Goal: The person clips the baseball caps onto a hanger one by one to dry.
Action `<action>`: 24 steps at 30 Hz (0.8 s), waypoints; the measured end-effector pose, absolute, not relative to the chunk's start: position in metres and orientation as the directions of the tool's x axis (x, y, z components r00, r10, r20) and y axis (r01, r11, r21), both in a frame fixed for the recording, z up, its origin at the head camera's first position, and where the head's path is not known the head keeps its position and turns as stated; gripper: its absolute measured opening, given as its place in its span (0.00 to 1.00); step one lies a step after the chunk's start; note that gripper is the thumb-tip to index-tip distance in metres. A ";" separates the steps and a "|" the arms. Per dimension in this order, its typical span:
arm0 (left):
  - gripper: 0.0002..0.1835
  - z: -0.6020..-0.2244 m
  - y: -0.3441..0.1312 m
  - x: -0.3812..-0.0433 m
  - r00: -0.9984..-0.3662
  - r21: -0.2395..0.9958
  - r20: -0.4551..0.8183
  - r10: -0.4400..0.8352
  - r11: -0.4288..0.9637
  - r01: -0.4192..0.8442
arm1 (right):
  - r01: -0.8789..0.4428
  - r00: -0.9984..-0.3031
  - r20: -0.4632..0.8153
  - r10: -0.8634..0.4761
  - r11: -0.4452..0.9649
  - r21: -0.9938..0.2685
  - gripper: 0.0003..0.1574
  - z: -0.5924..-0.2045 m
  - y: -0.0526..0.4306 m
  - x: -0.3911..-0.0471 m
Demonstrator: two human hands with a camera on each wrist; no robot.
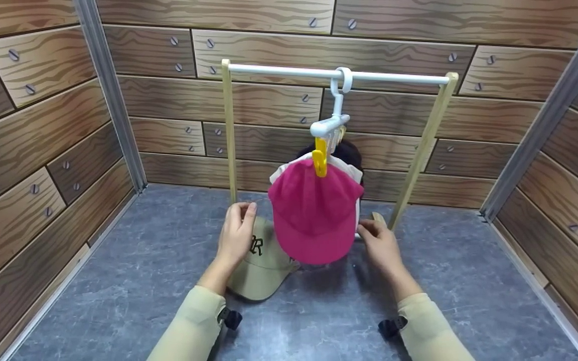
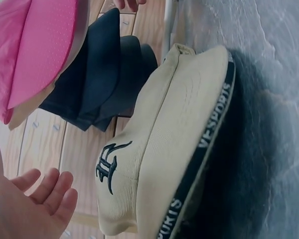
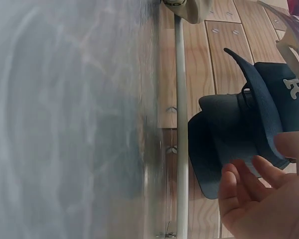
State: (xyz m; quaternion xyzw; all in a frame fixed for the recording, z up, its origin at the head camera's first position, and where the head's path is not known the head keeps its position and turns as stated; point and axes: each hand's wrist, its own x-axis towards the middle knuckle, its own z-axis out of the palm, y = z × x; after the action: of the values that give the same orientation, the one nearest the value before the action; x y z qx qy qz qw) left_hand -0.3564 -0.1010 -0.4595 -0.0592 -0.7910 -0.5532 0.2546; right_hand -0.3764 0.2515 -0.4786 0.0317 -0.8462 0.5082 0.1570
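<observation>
A pink cap hangs from a yellow clip on a white hanger, with a white cap right behind it. Dark caps hang further back. On the floor below stands a khaki cap with dark embroidery and lettering along its brim edge. My left hand hovers over that cap's left side, fingers loosely bent and holding nothing. To the right of the pink cap is my right hand, its fingers loosely curved and fingertips close to the hanging caps' edge; nothing shows in its grasp.
The hanger hooks over a white rail between two wooden posts. A white lower bar runs near the floor. Wood-patterned walls enclose the marbled grey floor at the back and both sides.
</observation>
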 end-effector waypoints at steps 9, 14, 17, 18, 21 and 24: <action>0.25 -0.462 -0.107 -0.360 -0.873 0.846 0.446 -0.199 0.411 0.338 | -0.231 -0.953 0.298 0.053 0.511 -0.828 0.21 -0.485 0.242 -0.376; 0.26 -0.463 -0.110 -0.361 -0.882 0.848 0.422 -0.209 0.435 0.303 | -0.225 -0.958 0.283 0.033 0.522 -0.822 0.22 -0.487 0.238 -0.375; 0.27 -0.464 -0.111 -0.362 -0.887 0.851 0.409 -0.214 0.441 0.286 | -0.205 -0.964 0.263 0.033 0.536 -0.819 0.23 -0.488 0.237 -0.374; 0.27 -0.464 -0.112 -0.362 -0.889 0.852 0.404 -0.215 0.441 0.281 | -0.200 -0.966 0.258 0.034 0.539 -0.818 0.23 -0.488 0.236 -0.374; 0.27 -0.466 -0.114 -0.363 -0.889 0.851 0.402 -0.219 0.446 0.275 | -0.197 -0.967 0.252 0.030 0.539 -0.819 0.20 -0.488 0.235 -0.373; 0.27 -0.467 -0.116 -0.363 -0.888 0.850 0.401 -0.224 0.453 0.269 | -0.199 -0.970 0.242 0.018 0.511 -0.836 0.15 -0.487 0.232 -0.372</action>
State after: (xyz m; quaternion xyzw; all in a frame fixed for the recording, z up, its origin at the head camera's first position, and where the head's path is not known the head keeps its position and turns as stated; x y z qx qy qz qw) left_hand -0.3634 -0.1157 -0.4669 -0.0136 -0.8190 -0.5229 0.2359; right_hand -0.3719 0.2321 -0.4875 0.0527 -0.8622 0.4917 0.1104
